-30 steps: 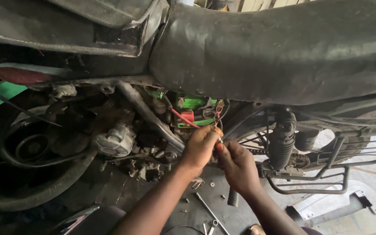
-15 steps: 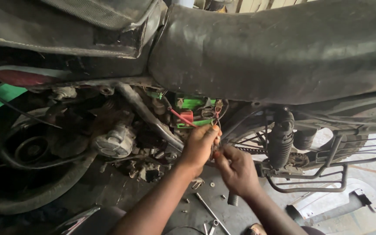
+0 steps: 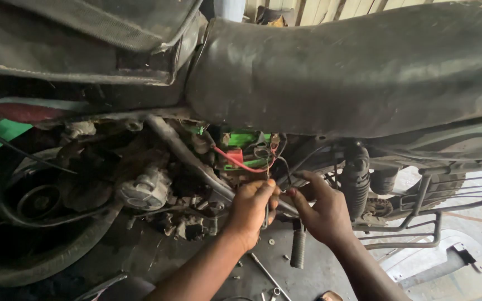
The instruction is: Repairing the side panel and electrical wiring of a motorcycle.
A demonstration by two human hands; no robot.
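Wires (image 3: pixel 279 167) pinched by left hand (image 3: pixel 250 209) and right hand (image 3: pixel 320 209); seat (image 3: pixel 352 72) overhangs, shock absorber (image 3: pixel 356 181) beside.

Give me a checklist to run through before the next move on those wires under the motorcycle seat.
1. Left hand grips the dark wires: ok, fingers closed around them.
2. Right hand on the same wires: ok, fingertips meet the left hand's.
3. Red wire clear of both hands: ok, it runs above them.
4. Green battery in sight: ok, partly visible.
5. Wire ends bare or insulated: cannot tell, hidden by fingers.
6. Loose parts on the floor out of the way: not ok, small pieces lie below the hands.
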